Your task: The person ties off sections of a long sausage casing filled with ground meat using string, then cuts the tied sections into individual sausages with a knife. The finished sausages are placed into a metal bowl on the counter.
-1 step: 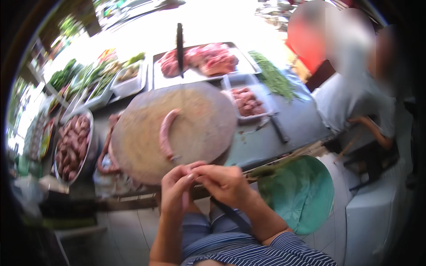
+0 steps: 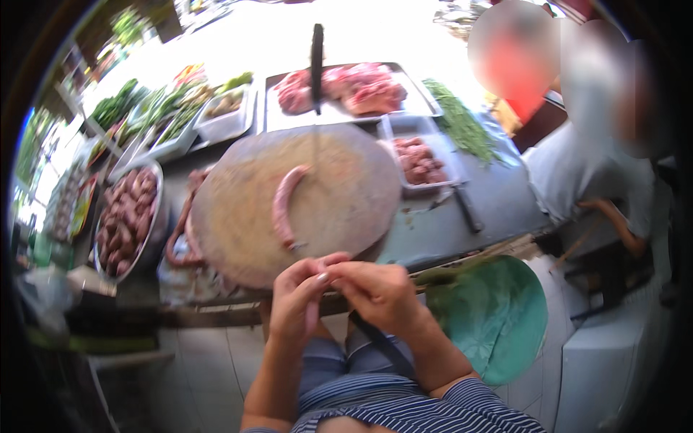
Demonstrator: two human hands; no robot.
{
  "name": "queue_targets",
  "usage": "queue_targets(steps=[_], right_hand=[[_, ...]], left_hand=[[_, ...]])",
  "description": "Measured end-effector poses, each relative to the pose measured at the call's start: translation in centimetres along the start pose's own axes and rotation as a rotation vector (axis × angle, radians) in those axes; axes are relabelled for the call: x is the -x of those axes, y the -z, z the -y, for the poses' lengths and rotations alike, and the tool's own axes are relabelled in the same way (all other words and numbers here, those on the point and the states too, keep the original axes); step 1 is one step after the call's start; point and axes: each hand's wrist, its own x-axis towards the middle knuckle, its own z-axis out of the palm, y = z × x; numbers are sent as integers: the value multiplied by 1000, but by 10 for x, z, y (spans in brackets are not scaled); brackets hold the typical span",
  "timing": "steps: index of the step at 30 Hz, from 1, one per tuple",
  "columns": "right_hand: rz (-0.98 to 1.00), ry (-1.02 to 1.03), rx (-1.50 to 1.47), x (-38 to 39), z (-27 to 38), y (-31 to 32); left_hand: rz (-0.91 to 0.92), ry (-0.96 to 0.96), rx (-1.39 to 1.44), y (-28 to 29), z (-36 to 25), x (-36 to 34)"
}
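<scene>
My left hand [image 2: 297, 289] and my right hand [image 2: 379, 292] meet fingertip to fingertip just in front of the round wooden chopping block [image 2: 231, 195]. Both are closed in a pinch. A pale pink strip [image 2: 312, 316], soft-looking, hangs below the left fingers; what lies between the right fingertips is too small to make out. Just beyond my hands, a single curved sausage [image 2: 283, 206] lies on the block, its near end close to my left fingers. A knife with a black handle [image 2: 317, 68] stands upright at the block's far edge.
Beyond the block sits a tray of raw meat [image 2: 364, 86]; a tub of meat chunks [image 2: 419, 162] and another knife [image 2: 468, 209] are to its right. At left are a basin of dark meat pieces [image 2: 126, 224] and vegetables [image 2: 170, 119]. A person [image 2: 592, 159] is at right.
The whole scene has shifted slightly right and up in the picture. My hands stay pinched together, and the sausage keeps its place on the block.
</scene>
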Motion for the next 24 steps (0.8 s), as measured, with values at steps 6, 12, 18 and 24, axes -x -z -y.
queue_targets(steps=[6,12,18,24], right_hand=[[12,-34,96,-3,2,-6],[36,-444,58,-2,-16,-19],[103,-182,227,-3,-32,-21],[303,-362,-444,-5,-23,-4]], left_hand=[[-76,-88,-99,-2,5,3],[-301,-684,-1052,-8,10,-4],[-63,-397,-823,2,14,-6],[-235,-61,-336,24,-4,-35]])
